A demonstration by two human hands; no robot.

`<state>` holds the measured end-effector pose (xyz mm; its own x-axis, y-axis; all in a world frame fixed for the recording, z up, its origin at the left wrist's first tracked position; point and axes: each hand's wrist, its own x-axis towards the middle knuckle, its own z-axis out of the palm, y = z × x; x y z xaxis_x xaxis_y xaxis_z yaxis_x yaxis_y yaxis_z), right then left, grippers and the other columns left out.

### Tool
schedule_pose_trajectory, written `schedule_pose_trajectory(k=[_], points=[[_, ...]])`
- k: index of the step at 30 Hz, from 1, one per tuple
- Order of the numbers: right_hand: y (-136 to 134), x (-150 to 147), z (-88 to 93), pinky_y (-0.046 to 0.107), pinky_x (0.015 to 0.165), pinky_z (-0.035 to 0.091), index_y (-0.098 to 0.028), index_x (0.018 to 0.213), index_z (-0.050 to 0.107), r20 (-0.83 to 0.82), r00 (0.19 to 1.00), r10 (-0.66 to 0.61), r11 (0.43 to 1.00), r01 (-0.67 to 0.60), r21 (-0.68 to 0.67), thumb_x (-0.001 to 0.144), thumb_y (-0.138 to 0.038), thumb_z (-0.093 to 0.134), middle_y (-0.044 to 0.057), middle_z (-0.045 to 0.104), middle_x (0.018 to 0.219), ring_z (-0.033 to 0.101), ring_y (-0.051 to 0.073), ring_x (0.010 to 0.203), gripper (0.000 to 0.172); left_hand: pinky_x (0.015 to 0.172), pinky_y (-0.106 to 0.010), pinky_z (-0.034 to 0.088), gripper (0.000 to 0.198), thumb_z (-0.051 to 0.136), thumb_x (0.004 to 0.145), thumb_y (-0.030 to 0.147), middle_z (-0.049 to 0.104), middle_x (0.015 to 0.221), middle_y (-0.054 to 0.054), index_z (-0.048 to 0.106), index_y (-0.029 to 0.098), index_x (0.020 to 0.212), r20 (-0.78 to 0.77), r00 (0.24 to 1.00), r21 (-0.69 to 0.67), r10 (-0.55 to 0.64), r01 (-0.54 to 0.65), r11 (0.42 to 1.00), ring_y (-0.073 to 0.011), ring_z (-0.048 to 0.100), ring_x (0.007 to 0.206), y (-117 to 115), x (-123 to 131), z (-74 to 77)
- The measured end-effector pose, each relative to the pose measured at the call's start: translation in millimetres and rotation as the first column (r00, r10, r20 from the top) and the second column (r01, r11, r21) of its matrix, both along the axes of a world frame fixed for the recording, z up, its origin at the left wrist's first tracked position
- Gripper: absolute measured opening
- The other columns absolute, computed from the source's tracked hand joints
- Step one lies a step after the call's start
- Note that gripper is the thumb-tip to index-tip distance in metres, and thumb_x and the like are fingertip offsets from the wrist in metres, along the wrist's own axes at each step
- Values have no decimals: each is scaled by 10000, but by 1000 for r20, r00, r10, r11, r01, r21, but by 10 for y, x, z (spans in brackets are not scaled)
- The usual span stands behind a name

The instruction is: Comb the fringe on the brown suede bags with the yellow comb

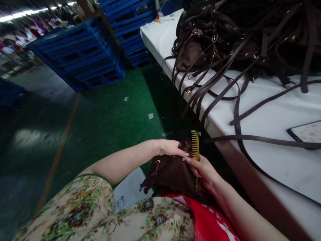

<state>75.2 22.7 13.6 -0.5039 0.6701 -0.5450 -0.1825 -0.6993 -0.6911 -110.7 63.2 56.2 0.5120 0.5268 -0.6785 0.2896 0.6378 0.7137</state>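
Note:
A dark brown bag with brass-coloured rings lies on my lap. My left hand is closed on its gathered upper edge, thumb and fingers pinching near a brown tassel or fringe. From the other side my right hand grips a yellow comb, its teeth facing left beside the fringe. The thumbs of both hands almost meet. My right fingers are partly hidden behind the bag, so I cannot tell whether they also hold its cloth.
On my right stands a white-covered table, heaped with brown bags whose straps hang over its edge. A phone lies there. Blue pallets are stacked beyond the green floor. Near my lap are white paper and red cloth.

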Motion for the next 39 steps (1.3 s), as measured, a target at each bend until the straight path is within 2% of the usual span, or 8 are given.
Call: schedule_pose_trajectory(k=[4,8,15,21,28,33,36,39], points=[[48,181,-101,175,355,80,-137,822,588,-30,995,-92,994,90,-62,673,-389,777,-76,430,488,207,8,369,349,635,-231,405,356,738,678,439,598,675,-2,579,127,620,138,965,-106,225,-211,972,-100,519,616,-211,112,-307],[86,528,-49,188,367,81,-135,737,579,-122,992,-41,998,35,-55,748,-408,706,-74,397,474,175,12,365,301,714,-240,435,330,708,733,407,623,745,-27,561,124,651,294,853,-201,430,-385,901,-114,563,679,-388,230,-564],[-69,827,-7,190,358,80,-176,677,473,-2,1000,-8,1000,8,-4,742,-372,715,-73,420,486,210,23,348,318,799,-296,459,357,659,787,412,578,633,-35,492,142,625,484,678,-273,553,-483,832,-183,627,748,-476,287,-531],[-199,796,-100,193,361,111,-191,630,420,-17,991,-134,990,134,35,732,-387,704,-66,412,542,239,30,374,360,530,-232,380,460,678,774,423,318,487,72,357,186,546,437,532,-386,726,-618,685,-73,395,456,-483,379,-581],[-88,868,39,199,349,232,-183,695,539,434,892,-125,975,30,220,662,-499,751,-53,452,445,347,72,365,382,669,-235,427,413,648,789,482,361,557,60,415,169,654,451,567,-398,690,-564,724,-102,510,589,-475,331,-504],[32,798,504,237,414,372,-174,959,648,637,705,-311,825,-132,549,715,-478,707,3,597,592,469,113,432,393,698,-267,431,440,641,775,517,377,572,55,407,170,637,477,629,-210,614,-597,774,-114,519,601,-485,311,-396],[156,617,728,220,365,316,-155,971,641,586,795,-155,856,-188,481,736,-485,679,-32,526,499,415,94,376,407,698,-277,424,439,590,805,536,385,574,50,417,170,638,485,683,-68,547,-593,802,-123,523,602,-504,328,-357],[284,413,722,189,325,212,-147,955,613,463,876,134,903,-300,306,696,-457,718,-89,411,419,324,64,333,417,763,-295,430,446,518,835,568,471,650,15,424,173,650,443,734,126,515,-620,775,-147,541,701,-518,343,-309]])
